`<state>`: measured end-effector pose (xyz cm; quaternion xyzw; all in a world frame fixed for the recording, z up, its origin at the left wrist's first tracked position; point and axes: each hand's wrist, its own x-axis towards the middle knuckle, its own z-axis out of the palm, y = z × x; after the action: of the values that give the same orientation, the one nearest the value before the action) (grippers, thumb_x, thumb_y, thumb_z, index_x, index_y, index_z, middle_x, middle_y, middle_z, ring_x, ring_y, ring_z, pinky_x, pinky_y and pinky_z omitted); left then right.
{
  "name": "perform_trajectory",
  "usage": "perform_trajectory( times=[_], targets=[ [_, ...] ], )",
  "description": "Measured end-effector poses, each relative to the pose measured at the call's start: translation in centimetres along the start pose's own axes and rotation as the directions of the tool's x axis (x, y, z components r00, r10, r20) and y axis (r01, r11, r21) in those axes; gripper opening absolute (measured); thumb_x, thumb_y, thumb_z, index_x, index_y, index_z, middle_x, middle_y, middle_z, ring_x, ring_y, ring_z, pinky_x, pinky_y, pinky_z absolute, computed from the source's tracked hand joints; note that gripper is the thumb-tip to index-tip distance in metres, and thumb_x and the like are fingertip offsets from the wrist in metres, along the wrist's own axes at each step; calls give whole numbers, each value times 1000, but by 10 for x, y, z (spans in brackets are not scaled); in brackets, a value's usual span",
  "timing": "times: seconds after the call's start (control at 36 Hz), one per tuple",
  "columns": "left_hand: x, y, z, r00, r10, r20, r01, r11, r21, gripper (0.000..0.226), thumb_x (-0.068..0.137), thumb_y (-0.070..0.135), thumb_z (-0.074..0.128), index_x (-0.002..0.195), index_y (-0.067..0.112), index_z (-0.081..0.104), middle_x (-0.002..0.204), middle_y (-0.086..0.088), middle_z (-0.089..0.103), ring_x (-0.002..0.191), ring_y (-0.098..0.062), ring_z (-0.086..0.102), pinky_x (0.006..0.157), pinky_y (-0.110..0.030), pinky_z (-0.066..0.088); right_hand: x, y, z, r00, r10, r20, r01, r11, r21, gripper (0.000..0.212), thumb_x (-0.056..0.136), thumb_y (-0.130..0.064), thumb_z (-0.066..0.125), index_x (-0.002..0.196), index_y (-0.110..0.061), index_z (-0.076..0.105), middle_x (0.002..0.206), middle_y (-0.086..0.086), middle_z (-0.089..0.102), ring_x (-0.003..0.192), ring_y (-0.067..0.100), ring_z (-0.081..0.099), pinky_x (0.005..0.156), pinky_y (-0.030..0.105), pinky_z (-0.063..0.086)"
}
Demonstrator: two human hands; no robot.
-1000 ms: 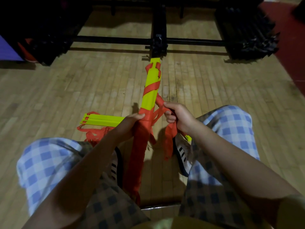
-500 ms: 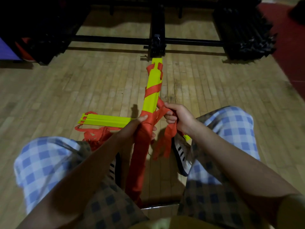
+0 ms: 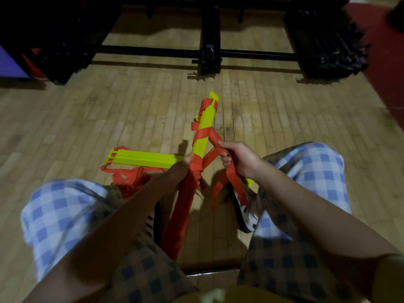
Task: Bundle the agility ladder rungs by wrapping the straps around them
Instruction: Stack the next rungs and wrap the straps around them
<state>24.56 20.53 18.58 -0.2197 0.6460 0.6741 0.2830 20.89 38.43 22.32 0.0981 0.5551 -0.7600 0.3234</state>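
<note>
2 hands share the work: my left hand [image 3: 181,169] clamps the rung bundle [image 3: 204,130], long axis pointing away from me; my right hand [image 3: 239,159], nearer the loose strap [image 3: 213,137], pinches it beside the bundle.

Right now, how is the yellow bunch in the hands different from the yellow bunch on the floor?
The held rung bundle points away from the person, gripped by the left hand; the floor rung stack lies flat, running sideways. Orange straps wind around the held bundle, with the right hand holding one; the floor stack's straps lie loose beside it. Both are yellow-green flat rungs.
</note>
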Motion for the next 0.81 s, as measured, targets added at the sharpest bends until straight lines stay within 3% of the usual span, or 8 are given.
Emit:
perform_trajectory(
  times=[0.11, 0.22, 0.33, 0.47, 0.53, 0.61, 0.69, 0.81],
  targets=[
    [0, -3, -3, 999, -22, 49, 23, 999, -23, 48, 99, 48, 44, 86, 7, 64, 79, -14, 64, 58, -19, 63, 55, -25, 52, -1, -1, 0, 1000, -14, -10, 14, 1000, -11, 20, 100, -16, 44, 82, -14, 53, 54, -6, 39, 43, 4, 33, 45, 17, 28],
    [1, -4, -11, 994, 13, 112, -7, 999, -50, 37, 97, 45, 50, 92, 13, 67, 79, -10, 68, 69, -24, 64, 65, -32, 52, -5, -4, 2, 998, -41, -38, 40, 999, -23, 44, 101, -19, 43, 61, -20, 60, 46, -6, 34, 45, 9, 36, 52, 23, 29],
    [2, -3, -15, 986, 5, 168, -6, 1000, 6, 52, 89, 51, 58, 101, 1, 66, 76, -15, 64, 61, -22, 61, 58, -30, 51, -4, -5, 3, 998, -32, -49, 33, 999, 18, 22, 100, -19, 47, 82, -15, 59, 45, -6, 35, 45, 9, 41, 52, 22, 33],
    [-2, -1, -17, 973, -1, 232, -34, 988, 148, 73, 67, 61, 75, 104, -1, 65, 84, -16, 65, 61, -22, 61, 61, -30, 48, -6, -5, 3, 998, -49, -34, 52, 996, 72, 33, 100, -18, 47, 68, -17, 56, 48, -5, 36, 46, 8, 41, 52, 20, 35],
    [-4, 0, -17, 966, 24, 256, -70, 982, 173, 82, 70, 64, 73, 111, -7, 64, 97, -22, 68, 76, -36, 67, 70, -37, 53, -6, -6, 4, 999, -36, -34, 40, 994, 101, 36, 99, -18, 49, 64, -18, 57, 50, -5, 35, 46, 8, 40, 49, 18, 34],
    [-6, -1, -15, 959, 63, 276, -116, 977, 181, 72, 77, 58, 71, 110, -6, 65, 106, -32, 66, 101, -50, 62, 92, -55, 48, -5, -6, 5, 1000, -29, -8, 29, 993, 114, 24, 98, -19, 49, 74, -18, 50, 51, -7, 36, 45, 6, 39, 45, 17, 34],
    [-8, 0, -16, 966, 51, 252, -83, 989, 120, 64, 73, 51, 78, 105, -2, 65, 87, -23, 70, 76, -37, 70, 72, -41, 58, -4, -5, 4, 999, -28, 16, 26, 994, 110, 21, 99, -18, 48, 78, -18, 51, 51, -7, 36, 45, 5, 38, 45, 16, 33],
    [-9, -2, -12, 953, 54, 297, -64, 998, 24, 62, 80, 44, 74, 119, -1, 57, 101, -23, 70, 86, -39, 70, 74, -41, 58, -2, -6, 5, 999, -30, 43, 25, 993, 119, 12, 99, -16, 46, 92, -16, 56, 50, -8, 36, 43, 4, 38, 44, 15, 33]
  ],
)
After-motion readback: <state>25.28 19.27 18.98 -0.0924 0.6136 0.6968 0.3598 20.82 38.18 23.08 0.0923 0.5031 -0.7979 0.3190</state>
